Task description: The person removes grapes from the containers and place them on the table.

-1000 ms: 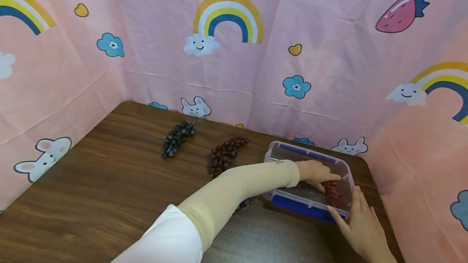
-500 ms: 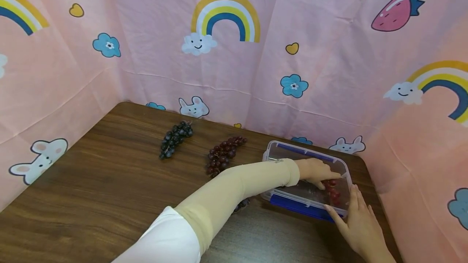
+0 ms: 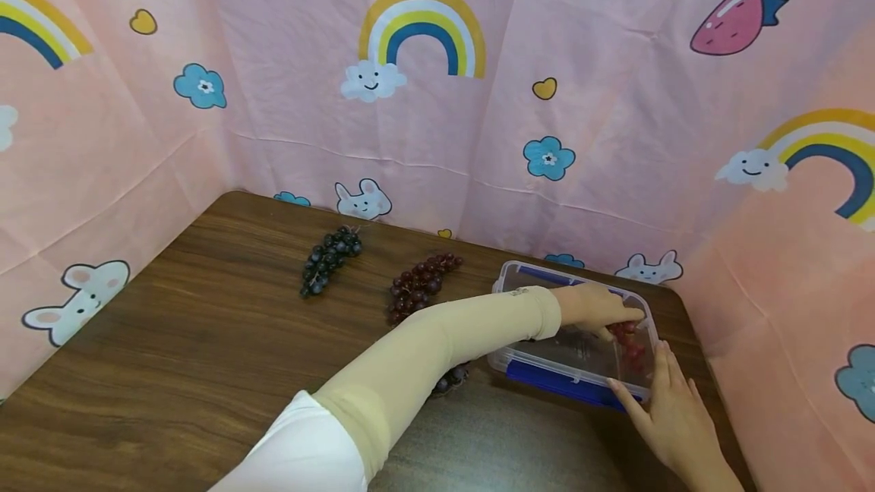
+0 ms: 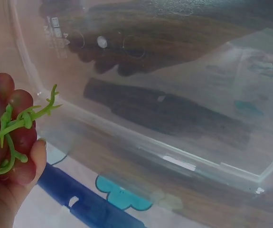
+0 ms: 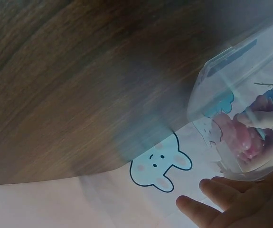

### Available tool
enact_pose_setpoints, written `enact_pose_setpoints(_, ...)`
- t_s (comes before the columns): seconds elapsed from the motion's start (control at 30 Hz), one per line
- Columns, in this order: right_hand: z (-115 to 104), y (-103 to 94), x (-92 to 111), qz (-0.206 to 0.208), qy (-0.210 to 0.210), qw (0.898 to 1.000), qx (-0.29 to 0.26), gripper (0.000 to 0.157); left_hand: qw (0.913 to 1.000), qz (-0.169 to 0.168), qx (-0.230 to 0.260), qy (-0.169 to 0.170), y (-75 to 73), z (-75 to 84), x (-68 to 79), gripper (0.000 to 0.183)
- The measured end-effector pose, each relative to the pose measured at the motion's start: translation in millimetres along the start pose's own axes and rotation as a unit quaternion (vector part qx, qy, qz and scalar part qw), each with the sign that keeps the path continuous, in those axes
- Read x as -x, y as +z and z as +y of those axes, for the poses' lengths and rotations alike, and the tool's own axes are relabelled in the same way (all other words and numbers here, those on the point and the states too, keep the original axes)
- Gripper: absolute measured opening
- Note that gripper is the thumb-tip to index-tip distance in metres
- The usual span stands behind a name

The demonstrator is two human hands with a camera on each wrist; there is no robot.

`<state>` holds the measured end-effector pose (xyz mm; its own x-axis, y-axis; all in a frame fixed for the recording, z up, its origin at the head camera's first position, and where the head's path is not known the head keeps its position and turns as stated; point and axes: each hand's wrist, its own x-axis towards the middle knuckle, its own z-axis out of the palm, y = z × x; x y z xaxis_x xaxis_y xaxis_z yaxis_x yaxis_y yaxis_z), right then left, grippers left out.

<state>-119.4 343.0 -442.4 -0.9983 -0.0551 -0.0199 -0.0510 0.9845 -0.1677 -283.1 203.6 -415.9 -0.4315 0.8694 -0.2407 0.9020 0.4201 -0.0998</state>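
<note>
In the head view, my left hand (image 3: 593, 308) reaches into a clear plastic container (image 3: 567, 376) with blue latches. It grips a bunch of red grapes (image 3: 630, 348) at the container's right end. The left wrist view shows thumb and fingers around these grapes (image 4: 20, 102), with a green stem curling out over them. My right hand (image 3: 673, 416) touches the container's front right corner, fingers extended along the outside. Through the clear wall in the right wrist view, the grapes (image 5: 243, 137) look pink.
A dark grape bunch (image 3: 331, 259) lies at the back left of the wooden table (image 3: 184, 325). A dark red bunch (image 3: 420, 283) sits left of the container. Another dark bunch (image 3: 451, 378) is mostly hidden under my left forearm. Printed pink cloth (image 3: 437, 127) surrounds the table.
My left hand has shifted slightly toward the back and right inside the container, and the red grapes have moved with it. My right hand stays at the corner.
</note>
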Motion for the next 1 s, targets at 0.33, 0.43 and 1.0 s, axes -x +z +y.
enact_pose_setpoints(0.33, 1.0, 1.3, 1.6, 0.017, -0.011, 1.0, -0.009, 0.111, 0.9998, 0.011, 0.009, -0.012, -11.8, -6.8, 13.2, 0.061)
enact_pose_setpoints(0.43, 1.0, 1.1, 0.8, 0.016, -0.012, 1.0, -0.007, 0.112, 0.9998, 0.008, 0.007, -0.017, -15.3, -7.2, 16.9, 0.062)
enact_pose_setpoints(1.0, -0.4, -2.8, 0.4, 0.004, -0.014, 1.0, 0.003, 0.111, 0.9967, 0.063, -0.045, -0.023, -33.0, -9.5, 43.6, 0.058)
